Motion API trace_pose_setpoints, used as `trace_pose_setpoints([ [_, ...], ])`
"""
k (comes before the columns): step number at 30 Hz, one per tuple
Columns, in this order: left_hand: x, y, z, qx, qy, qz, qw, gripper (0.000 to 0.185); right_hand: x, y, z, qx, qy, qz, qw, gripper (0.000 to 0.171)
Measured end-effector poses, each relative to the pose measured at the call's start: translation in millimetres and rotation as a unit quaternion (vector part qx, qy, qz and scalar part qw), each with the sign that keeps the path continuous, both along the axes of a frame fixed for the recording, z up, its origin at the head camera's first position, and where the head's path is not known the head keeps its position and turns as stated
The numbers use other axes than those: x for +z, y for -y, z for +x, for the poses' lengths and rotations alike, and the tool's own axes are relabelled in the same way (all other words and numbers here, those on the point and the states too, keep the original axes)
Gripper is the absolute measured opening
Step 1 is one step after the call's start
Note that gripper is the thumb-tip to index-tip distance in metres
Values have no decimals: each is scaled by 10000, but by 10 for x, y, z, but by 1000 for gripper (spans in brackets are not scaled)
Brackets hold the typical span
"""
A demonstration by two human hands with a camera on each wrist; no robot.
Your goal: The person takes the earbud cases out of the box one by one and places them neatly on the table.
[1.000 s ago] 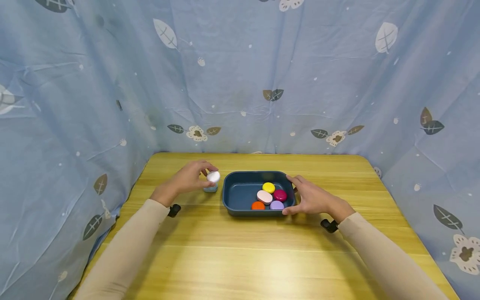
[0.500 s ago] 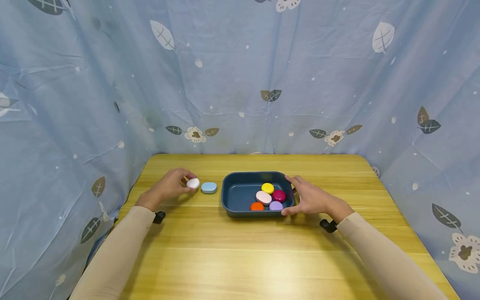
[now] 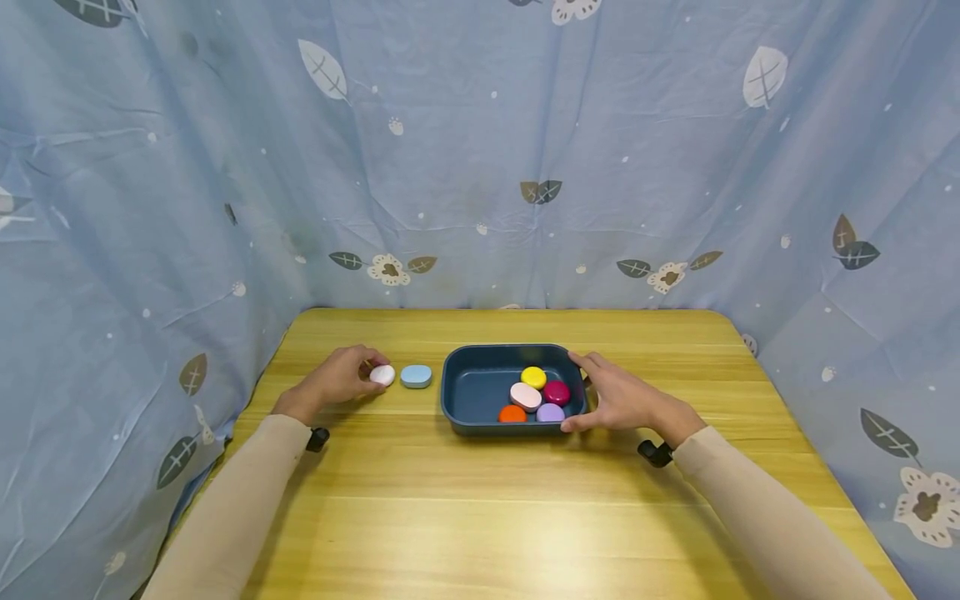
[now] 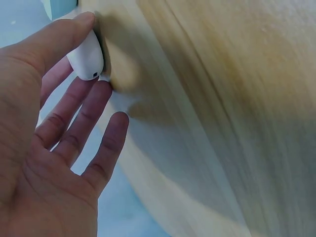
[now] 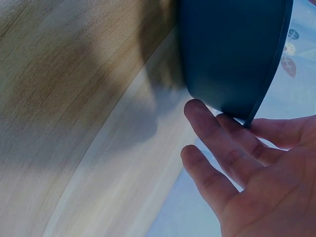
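A small rounded white case (image 3: 383,375) sits at the left of the table, pinched between the thumb and fingers of my left hand (image 3: 337,379). The left wrist view shows a small dark slot on one end of this white case (image 4: 88,59). Just right of it lies a light blue oval piece (image 3: 416,377). My right hand (image 3: 621,397) holds the right end of a dark blue rectangular bin (image 3: 477,429), thumb at the front and fingers at the back corner. In the right wrist view, fingertips (image 5: 195,107) lie by the bin's outer wall (image 5: 227,54).
Inside the bin, toward its right side, are yellow (image 3: 533,377), dark red (image 3: 557,392), pale pink (image 3: 525,397), orange (image 3: 512,413) and lilac (image 3: 551,412) rounded pieces. A patterned blue curtain (image 3: 450,167) surrounds the wooden table (image 3: 480,517).
My left hand has carried the white case leftward and down from over the light blue piece to the table beside it. My right hand stays on the bin.
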State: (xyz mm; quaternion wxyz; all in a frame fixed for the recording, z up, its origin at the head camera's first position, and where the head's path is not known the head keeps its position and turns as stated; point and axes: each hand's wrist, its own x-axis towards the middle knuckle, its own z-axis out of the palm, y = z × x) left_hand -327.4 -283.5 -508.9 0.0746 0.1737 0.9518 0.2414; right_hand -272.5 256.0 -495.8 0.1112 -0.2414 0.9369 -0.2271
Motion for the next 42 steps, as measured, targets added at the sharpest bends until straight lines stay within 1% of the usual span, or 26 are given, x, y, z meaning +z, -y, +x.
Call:
trace_pose_setpoints([
  [6, 8, 2, 3, -75, 2, 4, 10000, 42, -4, -3, -4, 17, -44, 12, 10000, 135],
  [10, 38, -13, 17, -100, 28, -32, 9999, 50, -1, -7, -4, 16, -31, 2, 10000, 135],
  [13, 105, -47, 46, -114, -7, -56, 9999, 57, -6, -7, -7, 31, -29, -13, 10000, 135],
  [17, 230, -164, 66, -145, -182, -70, 9997, 62, 4, -6, -5, 29, -20, -21, 10000, 135],
  [18, 260, -208, 63, -167, -242, -104, 9995, 62, 9, -7, -3, 22, -17, -20, 10000, 135],
  [21, 361, -366, 47, -369, -476, -271, 9978, 63, 17, -9, 0, 17, -5, -23, 10000, 137],
  [25, 499, -638, 52, -747, -718, -438, 9937, 63, 9, -9, -1, 29, -11, -3, 10000, 139],
  [31, 639, -1097, 51, -1240, -787, -589, 9874, 68, 2, -11, 2, 25, -35, 0, 10000, 136],
  [37, 688, -1497, 20, -1837, -797, -743, 9769, 73, -11, -9, -3, 24, -14, 2, 10000, 136],
  [42, 680, -1806, -21, -2337, -801, -890, 9649, 76, 5, -6, -13, 13, 38, -33, 10000, 138],
])
